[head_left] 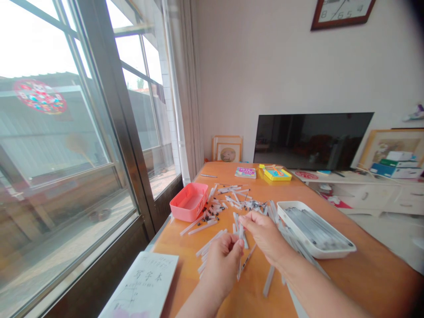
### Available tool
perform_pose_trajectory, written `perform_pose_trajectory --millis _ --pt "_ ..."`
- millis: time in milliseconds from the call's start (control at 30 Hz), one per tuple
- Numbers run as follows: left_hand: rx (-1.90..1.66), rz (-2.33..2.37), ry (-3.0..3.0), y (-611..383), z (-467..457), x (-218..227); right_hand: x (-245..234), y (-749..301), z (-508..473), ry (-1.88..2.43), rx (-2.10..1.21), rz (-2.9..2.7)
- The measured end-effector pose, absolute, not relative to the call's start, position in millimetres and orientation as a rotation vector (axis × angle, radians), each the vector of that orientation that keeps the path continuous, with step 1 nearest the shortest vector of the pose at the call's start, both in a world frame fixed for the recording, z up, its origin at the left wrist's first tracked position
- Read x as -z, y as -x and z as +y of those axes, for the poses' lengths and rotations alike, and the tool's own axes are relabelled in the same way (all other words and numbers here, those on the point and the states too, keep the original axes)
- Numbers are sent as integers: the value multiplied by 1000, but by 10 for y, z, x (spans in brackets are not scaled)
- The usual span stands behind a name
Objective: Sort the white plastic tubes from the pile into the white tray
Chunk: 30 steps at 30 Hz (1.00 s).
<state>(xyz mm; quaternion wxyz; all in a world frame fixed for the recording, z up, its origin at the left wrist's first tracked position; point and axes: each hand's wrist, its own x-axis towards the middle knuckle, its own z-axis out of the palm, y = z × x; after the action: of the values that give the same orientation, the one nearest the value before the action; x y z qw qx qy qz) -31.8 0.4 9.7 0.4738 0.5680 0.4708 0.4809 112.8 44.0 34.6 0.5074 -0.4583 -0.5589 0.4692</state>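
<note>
In front of me, both hands are on one slim translucent pen (240,231). My left hand (222,260) pinches its lower part between thumb and fingers, and a thin tip sticks out below. At the upper end, the fingertips of my right hand (263,232) are closed on it. A dark-marked refill (249,257) lies on the table just right of my left hand. Whitish pen barrels (207,247) are spread beside and partly behind my left hand. Farther back lies a loose heap of pen parts (233,194), with small black-tipped pieces (212,212) among them.
A pink plastic basket (179,213) stands at the left table edge. On the right, a white tray (331,255) holds many translucent pen barrels. A notebook (149,282) lies front left. A purple book (245,172) and a yellow box (277,175) are at the far end.
</note>
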Motion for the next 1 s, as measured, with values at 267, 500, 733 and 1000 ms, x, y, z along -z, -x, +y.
perform_pose_trajectory --millis 267,500,733,1000 --pt "-1322 1181 -1170 456 158 -24 -405 -1196 591 1232 -1032 -1470" --pt "-1526 1351 -894 669 248 -46 -277 -1286 1162 1404 -657 -1720" --pt "-1614 1312 -798 703 232 -76 -46 -1222 1632 1604 -487 -1940" --pt "-1705 1300 -655 736 237 -95 25 -837 1788 1559 -426 -2241"
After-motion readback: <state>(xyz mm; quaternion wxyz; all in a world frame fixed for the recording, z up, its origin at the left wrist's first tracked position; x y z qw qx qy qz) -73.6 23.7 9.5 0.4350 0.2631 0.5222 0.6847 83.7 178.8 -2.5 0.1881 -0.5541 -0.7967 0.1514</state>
